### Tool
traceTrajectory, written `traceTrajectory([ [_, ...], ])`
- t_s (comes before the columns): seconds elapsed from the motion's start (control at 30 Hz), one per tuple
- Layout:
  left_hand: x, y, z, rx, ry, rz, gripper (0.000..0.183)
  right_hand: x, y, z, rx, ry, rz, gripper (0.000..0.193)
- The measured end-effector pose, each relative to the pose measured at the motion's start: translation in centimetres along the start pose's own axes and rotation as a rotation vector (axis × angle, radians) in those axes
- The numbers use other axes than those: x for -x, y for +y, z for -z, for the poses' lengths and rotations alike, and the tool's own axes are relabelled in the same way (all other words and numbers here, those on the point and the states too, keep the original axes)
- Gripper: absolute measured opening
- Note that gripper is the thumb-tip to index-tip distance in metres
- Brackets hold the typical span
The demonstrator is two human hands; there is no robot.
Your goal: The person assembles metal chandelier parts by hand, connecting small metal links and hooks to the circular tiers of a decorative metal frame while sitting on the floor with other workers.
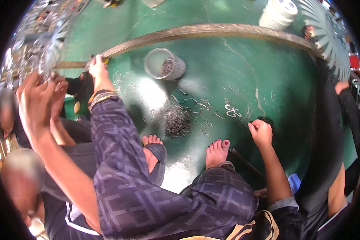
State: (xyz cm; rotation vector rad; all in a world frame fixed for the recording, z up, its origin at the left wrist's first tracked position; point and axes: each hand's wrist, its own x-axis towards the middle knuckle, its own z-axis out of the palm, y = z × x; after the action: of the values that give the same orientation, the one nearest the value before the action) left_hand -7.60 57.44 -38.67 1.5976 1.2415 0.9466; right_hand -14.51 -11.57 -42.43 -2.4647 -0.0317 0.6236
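Note:
My right hand point(262, 134) is closed just above the green floor, thumb and forefinger pinched; what they hold is too small to make out. Left of it lie pale S-shaped hooks point(231, 110) and loose bent wire pieces. A dense heap of small metal pieces point(178, 121) lies in front of the feet. Beyond it, a clear plastic tub point(164, 64) stands tilted, with small metal pieces inside. At the left, a raised hand point(36, 94) with curled fingers meets another hand point(58, 98); whether either is my left hand is unclear.
A long wooden beam point(212, 30) crosses the far side. A white bucket point(279, 14) stands behind it, beside a large grey finned part point(328, 36). A thin rod point(247, 162) lies near my right forearm. People sit close at left and right. A sandalled foot point(152, 150) rests near the heap.

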Motion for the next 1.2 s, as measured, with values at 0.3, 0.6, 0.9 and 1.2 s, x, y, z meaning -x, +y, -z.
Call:
traceTrajectory([
  [0.3, -5.7, -0.2, 0.6, -0.105, -0.047, 0.175, 0.012, -0.5, -0.7, -0.1, -0.043, 0.025, -0.039, 0.021],
  [0.6, -2.0, 0.5, 1.7, 0.213, -0.097, 0.188, 0.009, -1.2, 0.0, -0.1, -0.08, 0.052, -0.038, 0.022],
  [0.9, 32.3, 5.7, 1.1, 0.643, -0.094, 0.064, 0.009, -1.8, 0.7, -0.6, -0.177, 0.147, -0.058, 0.021],
  [1.2, 51.0, -5.4, -0.5, 0.239, -0.914, 0.232, 0.012, -2.9, 2.5, 0.4, -0.152, 0.313, -0.103, 0.021],
])
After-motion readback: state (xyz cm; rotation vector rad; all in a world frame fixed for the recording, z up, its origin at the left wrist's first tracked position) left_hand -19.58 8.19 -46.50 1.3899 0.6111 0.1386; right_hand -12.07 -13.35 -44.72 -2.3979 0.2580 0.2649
